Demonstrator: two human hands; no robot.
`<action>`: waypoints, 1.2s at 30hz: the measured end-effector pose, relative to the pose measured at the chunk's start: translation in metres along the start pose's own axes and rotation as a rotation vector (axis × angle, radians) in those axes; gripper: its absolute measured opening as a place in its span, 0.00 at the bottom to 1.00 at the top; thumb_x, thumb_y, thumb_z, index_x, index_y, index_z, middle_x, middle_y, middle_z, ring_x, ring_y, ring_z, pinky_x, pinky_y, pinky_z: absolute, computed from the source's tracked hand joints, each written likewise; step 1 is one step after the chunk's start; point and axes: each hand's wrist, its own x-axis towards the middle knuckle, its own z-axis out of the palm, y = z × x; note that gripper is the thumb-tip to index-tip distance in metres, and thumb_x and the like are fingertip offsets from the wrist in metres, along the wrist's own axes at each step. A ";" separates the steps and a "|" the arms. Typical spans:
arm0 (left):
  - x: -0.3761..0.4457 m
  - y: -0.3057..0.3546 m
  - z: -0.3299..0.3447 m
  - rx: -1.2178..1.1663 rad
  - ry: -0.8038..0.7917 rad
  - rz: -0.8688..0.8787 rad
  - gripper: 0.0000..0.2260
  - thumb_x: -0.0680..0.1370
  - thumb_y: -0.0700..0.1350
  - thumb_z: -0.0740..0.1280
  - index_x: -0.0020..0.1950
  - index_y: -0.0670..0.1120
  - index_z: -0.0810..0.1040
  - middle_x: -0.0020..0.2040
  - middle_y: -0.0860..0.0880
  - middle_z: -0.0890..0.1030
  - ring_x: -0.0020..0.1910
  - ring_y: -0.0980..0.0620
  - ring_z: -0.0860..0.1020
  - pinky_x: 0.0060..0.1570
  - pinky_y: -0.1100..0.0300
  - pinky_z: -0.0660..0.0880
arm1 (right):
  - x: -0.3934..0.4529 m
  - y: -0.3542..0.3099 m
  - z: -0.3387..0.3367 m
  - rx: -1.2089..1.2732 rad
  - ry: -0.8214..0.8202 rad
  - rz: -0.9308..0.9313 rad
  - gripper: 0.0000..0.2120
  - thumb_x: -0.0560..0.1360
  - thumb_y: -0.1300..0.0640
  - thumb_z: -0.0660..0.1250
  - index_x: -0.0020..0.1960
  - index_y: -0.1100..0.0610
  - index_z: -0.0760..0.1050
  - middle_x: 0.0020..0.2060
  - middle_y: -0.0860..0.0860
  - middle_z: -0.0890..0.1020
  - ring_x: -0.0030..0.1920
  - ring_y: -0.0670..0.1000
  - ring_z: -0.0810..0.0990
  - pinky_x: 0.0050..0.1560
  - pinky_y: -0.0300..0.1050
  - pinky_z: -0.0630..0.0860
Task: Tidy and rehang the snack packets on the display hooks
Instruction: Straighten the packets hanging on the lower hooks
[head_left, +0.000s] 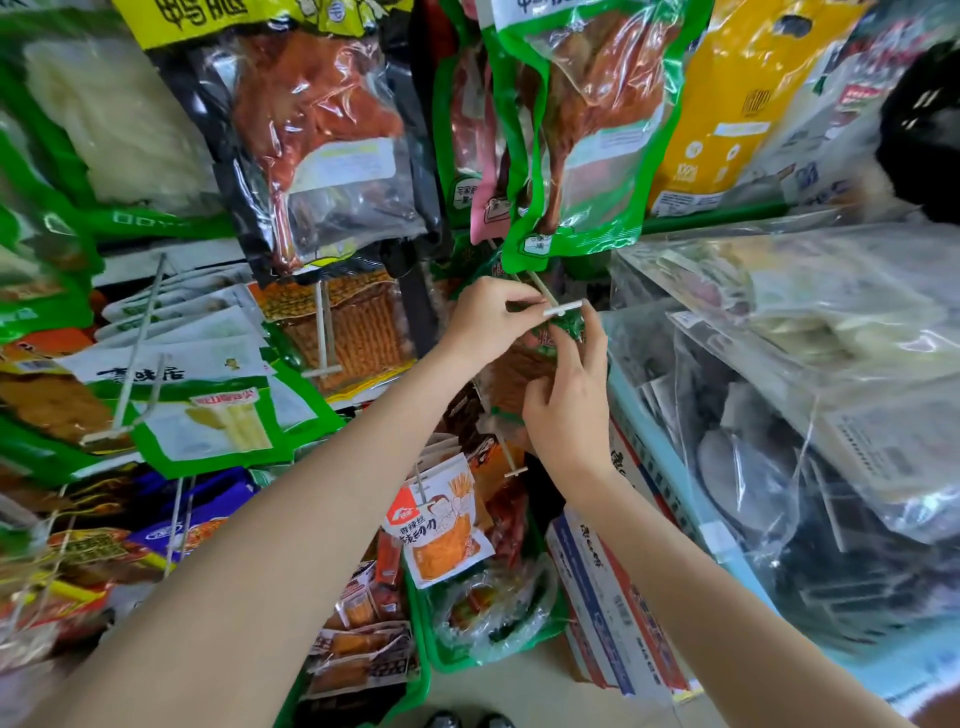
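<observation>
A small green-topped snack packet (563, 332) with brown contents hangs between both my hands at the tip of a white display hook (562, 309). My left hand (488, 317) pinches the packet's top left edge beside the hook's crossbar. My right hand (569, 400) grips the packet from the right and below, index finger raised to the hook tip. Whether the packet's hole sits on the hook is hidden by my fingers. Another hook (514, 470) below holds orange-and-white packets (441, 519).
Large green-edged meat packets (576, 130) hang just above my hands. A black-edged packet (322, 140) hangs upper left, with green-and-white packets (208, 410) on long hooks at left. Clear plastic bags (779, 364) fill shelves at right. Boxes (613, 597) and a green basket (457, 660) stand below.
</observation>
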 end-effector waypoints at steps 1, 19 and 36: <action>0.001 0.001 -0.002 -0.037 -0.023 -0.044 0.07 0.74 0.42 0.69 0.50 0.43 0.83 0.42 0.47 0.83 0.33 0.54 0.80 0.38 0.64 0.75 | 0.000 0.001 0.001 0.008 0.012 -0.008 0.24 0.73 0.70 0.56 0.69 0.64 0.64 0.75 0.54 0.51 0.75 0.54 0.54 0.69 0.52 0.66; -0.002 0.008 0.011 0.262 0.168 -0.001 0.06 0.75 0.46 0.67 0.47 0.50 0.84 0.37 0.49 0.82 0.34 0.52 0.73 0.30 0.61 0.64 | -0.001 -0.001 -0.007 -0.310 -0.098 -0.016 0.29 0.72 0.64 0.57 0.73 0.60 0.60 0.73 0.53 0.58 0.69 0.56 0.63 0.65 0.53 0.65; 0.006 -0.002 0.023 -0.030 0.361 -0.145 0.08 0.75 0.41 0.67 0.50 0.40 0.82 0.47 0.46 0.84 0.41 0.55 0.78 0.36 0.77 0.68 | 0.011 -0.001 -0.005 -0.363 -0.191 0.015 0.30 0.74 0.61 0.58 0.74 0.61 0.54 0.74 0.54 0.58 0.73 0.56 0.55 0.72 0.51 0.55</action>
